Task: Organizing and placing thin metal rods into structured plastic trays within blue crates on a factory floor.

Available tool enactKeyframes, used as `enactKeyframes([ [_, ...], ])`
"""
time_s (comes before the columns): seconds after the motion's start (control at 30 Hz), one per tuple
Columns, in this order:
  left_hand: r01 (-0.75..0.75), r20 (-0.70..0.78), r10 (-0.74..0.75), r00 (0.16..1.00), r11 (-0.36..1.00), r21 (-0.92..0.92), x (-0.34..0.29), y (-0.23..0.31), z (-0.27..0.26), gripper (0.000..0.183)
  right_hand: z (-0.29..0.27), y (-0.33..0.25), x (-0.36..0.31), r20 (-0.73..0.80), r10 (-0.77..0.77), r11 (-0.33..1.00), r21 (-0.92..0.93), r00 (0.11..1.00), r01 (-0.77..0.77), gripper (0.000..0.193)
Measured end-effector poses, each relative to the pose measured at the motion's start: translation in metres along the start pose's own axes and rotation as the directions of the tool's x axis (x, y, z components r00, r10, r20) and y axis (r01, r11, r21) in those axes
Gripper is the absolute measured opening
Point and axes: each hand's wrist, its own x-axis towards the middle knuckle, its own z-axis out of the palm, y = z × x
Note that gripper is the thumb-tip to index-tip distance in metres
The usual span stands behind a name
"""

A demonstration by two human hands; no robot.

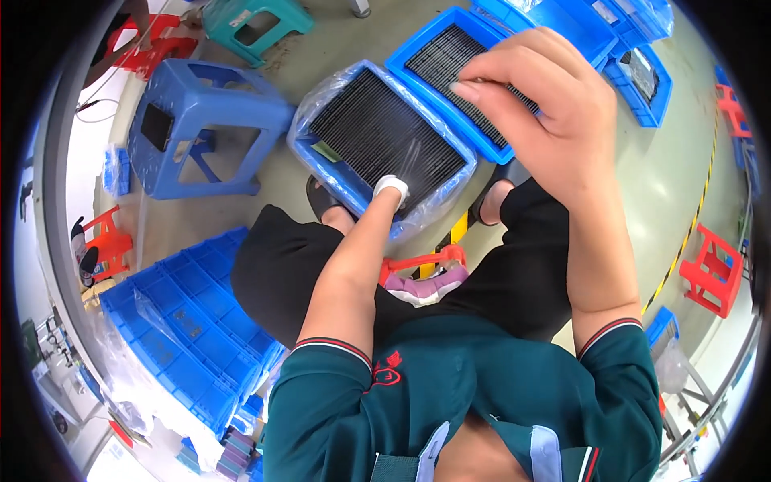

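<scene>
My left hand (391, 190), with a white covering on it, reaches over the near edge of a blue bin (341, 173) lined with clear plastic. Rows of thin dark strips (377, 124) fill this bin. The left fingers are too small and unclear to read. Raised high on the right is my bare right hand (554, 100), its fingers curled and thumb tip close to the index finger. Anything in that pinch is too small to make out. Behind it, partly hidden, a second blue bin (414, 68) also holds rows of dark strips (450, 56).
At left stand a blue stool (181, 104) and stacked blue crates (189, 321). A green stool (257, 24) is at the back. More blue bins (642, 88) sit at the far right, near a red stool (713, 269). Yellow-black tape (458, 229) marks the floor by my feet.
</scene>
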Motion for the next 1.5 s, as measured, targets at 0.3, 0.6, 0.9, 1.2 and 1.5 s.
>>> enactKeyframes([
  [0.3,-0.057,-0.519,0.379,0.766,0.844,0.533,-0.081,0.089,0.028,0.019,-0.017,0.008,-0.011,0.094,0.069,0.992,-0.113,0.993,-0.059,0.017],
  [0.6,-0.18,-0.61,0.678,0.41,0.716,0.674,-0.069,0.066,0.039,0.032,-0.021,0.029,-0.025,0.142,0.053,0.989,-0.142,0.988,-0.033,0.019],
  [0.9,-0.104,-0.659,0.65,0.378,0.737,0.668,-0.063,0.063,0.019,0.02,-0.013,0.026,-0.022,0.168,0.051,0.992,-0.122,0.985,-0.031,0.02],
  [1.2,-0.09,-0.615,0.653,0.443,0.714,0.694,-0.058,0.054,0.015,0.023,-0.002,0.025,-0.023,0.18,0.044,0.993,-0.113,0.983,-0.024,0.02],
  [1.5,-0.145,-0.463,0.766,0.446,0.572,0.807,-0.073,0.052,0.037,0.019,0.0,0.027,-0.023,0.205,0.004,0.993,-0.119,0.979,0.021,0.02],
])
